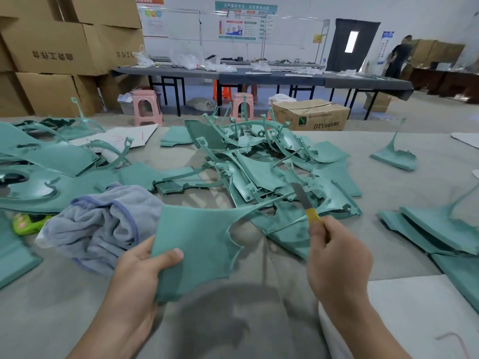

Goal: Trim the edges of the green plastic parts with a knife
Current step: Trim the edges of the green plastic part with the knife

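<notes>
Left hand point(140, 265) at lower centre-left grips the near corner of a flat green plastic part point(197, 242), thumb on top, fingers curled under. The part is held up off the desk point(51, 307); a thin arm of it runs toward centre right. Right hand point(337, 257) at lower right is closed round a knife point(305, 203) with a yellow handle, blade pointing up and left, just beside the part's thin arm; contact cannot be told. Left of the held part lies a crumpled blue-grey towel point(103, 221), with a bright green object point(28, 222) at its far left edge. Behind the hands, mid-frame, a tangled pile of green parts point(259, 161); more stacked at right point(440, 229) and left point(51, 161). Pink stools point(146, 107), cardboard boxes point(51, 47) and a long dark table point(259, 76) fill the upper frame.
</notes>
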{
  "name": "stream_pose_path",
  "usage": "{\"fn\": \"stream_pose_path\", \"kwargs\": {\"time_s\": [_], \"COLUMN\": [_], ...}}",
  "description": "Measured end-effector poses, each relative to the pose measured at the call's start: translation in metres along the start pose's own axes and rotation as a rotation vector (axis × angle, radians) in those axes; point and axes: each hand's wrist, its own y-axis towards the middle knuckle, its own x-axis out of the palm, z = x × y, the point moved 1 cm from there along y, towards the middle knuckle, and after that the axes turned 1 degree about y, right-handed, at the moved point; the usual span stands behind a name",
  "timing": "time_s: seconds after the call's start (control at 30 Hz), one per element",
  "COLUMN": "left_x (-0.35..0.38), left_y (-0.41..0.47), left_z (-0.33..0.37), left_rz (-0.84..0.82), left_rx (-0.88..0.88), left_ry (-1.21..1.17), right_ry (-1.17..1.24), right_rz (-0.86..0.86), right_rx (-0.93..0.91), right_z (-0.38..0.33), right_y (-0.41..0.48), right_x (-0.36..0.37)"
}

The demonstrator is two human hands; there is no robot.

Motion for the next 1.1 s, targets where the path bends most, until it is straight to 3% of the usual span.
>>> {"fn": "stream_pose_path", "kwargs": {"time_s": [0.1,0.27,0.53,0.73,0.93,1.1], "left_x": [-0.001,0.002,-0.002,0.000,-0.004,-0.002], "left_y": [0.001,-0.001,0.000,-0.002,-0.001,-0.001], "left_z": [-0.001,-0.001,0.004,0.003,0.005,0.006], "left_rz": [0.038,0.053,0.019,-0.036,-0.026,-0.034], "left_rx": [-0.016,0.014,0.005,-0.037,-0.049,-0.037], "left_ry": [0.020,0.022,0.020,0.094,0.110,0.123], "right_ry": [0.115,0.231,0.152,0.202,0.165,0.223], "right_rz": [-0.054,-0.430,-0.606,-0.569,-0.720,-0.681], "right_rx": [-0.094,-0.248,-0.385,-0.386,-0.397,-0.402], "right_z": [0.005,-0.007,-0.003,-0.002,-0.001,-0.004], "right_y": [-0.007,-0.026,-0.012,-0.007,-0.007,-0.011], "right_x": [-0.001,0.012,0.006,0.001,0.000,0.004]}}
